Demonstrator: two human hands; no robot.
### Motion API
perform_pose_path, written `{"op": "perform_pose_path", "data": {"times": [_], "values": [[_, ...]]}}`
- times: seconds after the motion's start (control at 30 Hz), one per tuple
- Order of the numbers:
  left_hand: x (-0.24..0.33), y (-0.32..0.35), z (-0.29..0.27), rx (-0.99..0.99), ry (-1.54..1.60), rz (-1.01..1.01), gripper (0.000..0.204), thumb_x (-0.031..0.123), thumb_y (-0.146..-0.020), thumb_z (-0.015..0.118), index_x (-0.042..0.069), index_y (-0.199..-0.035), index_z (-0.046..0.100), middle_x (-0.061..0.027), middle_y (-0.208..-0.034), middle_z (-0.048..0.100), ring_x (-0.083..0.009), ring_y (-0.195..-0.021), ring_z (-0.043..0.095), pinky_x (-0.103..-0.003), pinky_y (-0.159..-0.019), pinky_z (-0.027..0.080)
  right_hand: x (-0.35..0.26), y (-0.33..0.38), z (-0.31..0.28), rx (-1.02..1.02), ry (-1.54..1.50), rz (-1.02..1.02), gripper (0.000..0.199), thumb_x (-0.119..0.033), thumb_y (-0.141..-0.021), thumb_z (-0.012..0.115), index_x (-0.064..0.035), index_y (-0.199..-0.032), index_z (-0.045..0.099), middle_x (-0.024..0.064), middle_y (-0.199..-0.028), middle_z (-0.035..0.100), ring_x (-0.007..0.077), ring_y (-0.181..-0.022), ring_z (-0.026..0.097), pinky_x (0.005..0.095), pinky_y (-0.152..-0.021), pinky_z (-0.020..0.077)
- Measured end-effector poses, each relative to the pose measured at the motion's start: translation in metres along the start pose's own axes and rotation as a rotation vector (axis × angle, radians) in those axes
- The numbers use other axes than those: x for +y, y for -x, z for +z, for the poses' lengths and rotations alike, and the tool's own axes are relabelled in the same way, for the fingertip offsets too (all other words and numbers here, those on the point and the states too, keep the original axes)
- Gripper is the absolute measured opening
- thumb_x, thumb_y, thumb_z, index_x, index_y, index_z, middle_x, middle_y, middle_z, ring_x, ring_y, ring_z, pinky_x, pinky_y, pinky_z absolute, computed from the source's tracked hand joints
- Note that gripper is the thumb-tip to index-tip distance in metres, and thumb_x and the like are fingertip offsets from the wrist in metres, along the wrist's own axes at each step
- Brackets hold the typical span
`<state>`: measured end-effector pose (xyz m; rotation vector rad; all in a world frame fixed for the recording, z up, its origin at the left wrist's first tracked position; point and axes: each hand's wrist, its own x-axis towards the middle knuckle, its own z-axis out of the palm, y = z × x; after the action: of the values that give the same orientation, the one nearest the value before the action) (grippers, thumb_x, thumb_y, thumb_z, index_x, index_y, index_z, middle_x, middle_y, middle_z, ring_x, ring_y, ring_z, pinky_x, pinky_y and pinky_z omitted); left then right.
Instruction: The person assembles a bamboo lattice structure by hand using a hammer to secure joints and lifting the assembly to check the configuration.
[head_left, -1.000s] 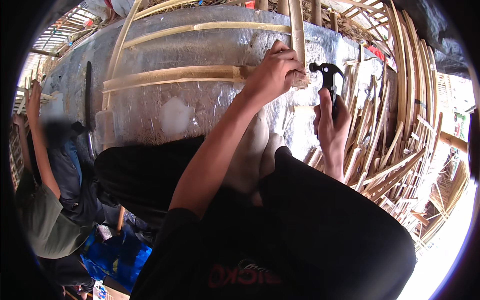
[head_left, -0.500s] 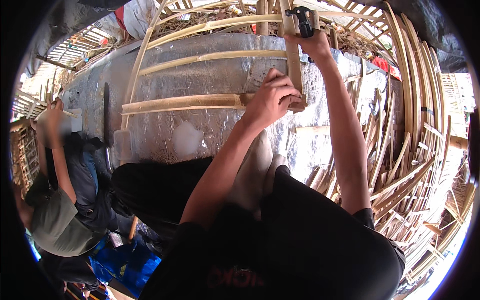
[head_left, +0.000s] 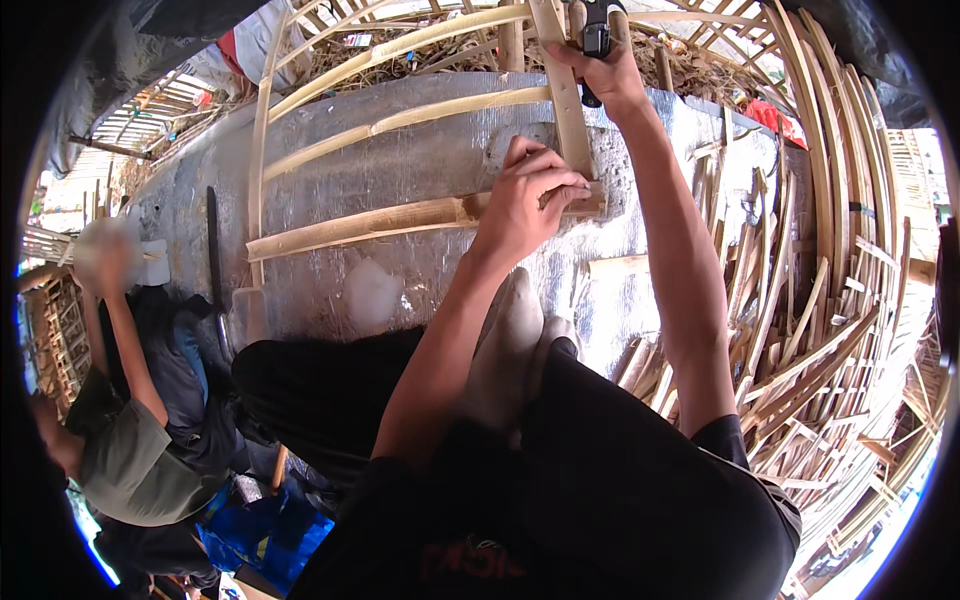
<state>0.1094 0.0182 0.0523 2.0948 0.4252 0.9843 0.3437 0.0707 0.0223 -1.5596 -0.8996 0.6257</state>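
A bamboo frame [head_left: 400,122] of split strips lies in front of me, its crosspieces meeting an upright strip [head_left: 566,110] on the right. My left hand [head_left: 528,195] is closed at the corner where the nearest bamboo crosspiece [head_left: 370,230] meets that upright. Its thumb and fingers are pinched together, and whatever is between them is too small to make out. Farther off, my right hand [head_left: 605,78] is closed around a black hammer [head_left: 597,40], gripped close to its head. The right thumb lies against the upright strip.
A silvery sheet [head_left: 300,185] lies under the frame, with a long dark blade-like tool [head_left: 213,250] at left. Many loose bamboo strips [head_left: 790,330] are heaped at right. Another person [head_left: 140,440] sits at far left. My foot [head_left: 510,320] rests near the frame.
The bamboo frame's right end and both hands have shifted slightly left in view. The hammer has turned and moved up toward the top edge. The left hand stays pinched at the corner.
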Motion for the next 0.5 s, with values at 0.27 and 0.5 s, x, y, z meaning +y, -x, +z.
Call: {"op": "perform_pose_path", "data": {"times": [0.27,0.5], "values": [[-0.006,-0.005,0.003,-0.038,-0.032,-0.047,0.008,0.003,-0.075,0.077,0.006,-0.083,0.076,-0.0038,-0.083,0.067,-0.0251,-0.091,0.054,-0.035,-0.084,0.049,-0.003,0.005,0.002,-0.017,0.090,0.090,0.038,-0.035,-0.073,0.088,-0.0053,-0.069,0.065,-0.0025,-0.061,0.058,0.0068,-0.053,0.049,0.0282,-0.049,0.0381],[-0.010,-0.004,-0.002,0.003,-0.054,-0.014,0.010,0.003,-0.073,0.079,0.005,-0.083,0.075,-0.0039,-0.080,0.067,-0.0246,-0.087,0.055,-0.037,-0.078,0.048,-0.056,0.035,-0.020,0.126,0.300,0.098,0.033,-0.035,-0.086,0.075,-0.0052,-0.074,0.067,0.0006,-0.058,0.058,0.0088,-0.053,0.055,0.0282,-0.049,0.0406]]}}
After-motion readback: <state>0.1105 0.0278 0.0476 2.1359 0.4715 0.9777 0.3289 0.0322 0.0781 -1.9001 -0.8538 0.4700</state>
